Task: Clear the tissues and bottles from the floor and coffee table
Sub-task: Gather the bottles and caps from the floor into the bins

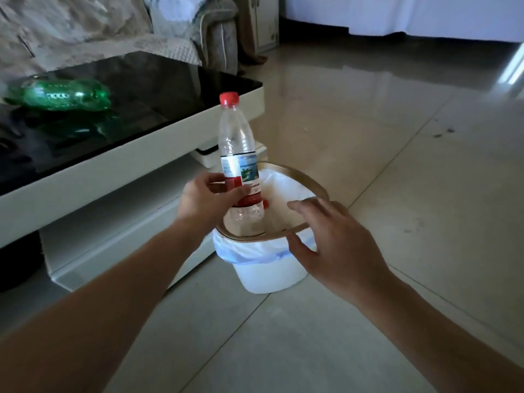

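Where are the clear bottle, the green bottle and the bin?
clear bottle (236, 143), head view, upper body
green bottle (61, 95), head view, middle of its side
bin (270, 272), head view, white outer wall

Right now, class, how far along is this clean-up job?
Done: nothing certain; the white-lined bin's contents are unclear. In hand: the left hand holds a clear red-capped bottle upright over the bin; the right hand hovers open. Left: the green bottle lying on the coffee table.

Home living room. Evidence: fabric-covered sofa (119, 32) directly behind black glass-topped desk (158, 89); glossy tiled floor (397, 165); lined waste bin (272, 268) beside the desk's corner.
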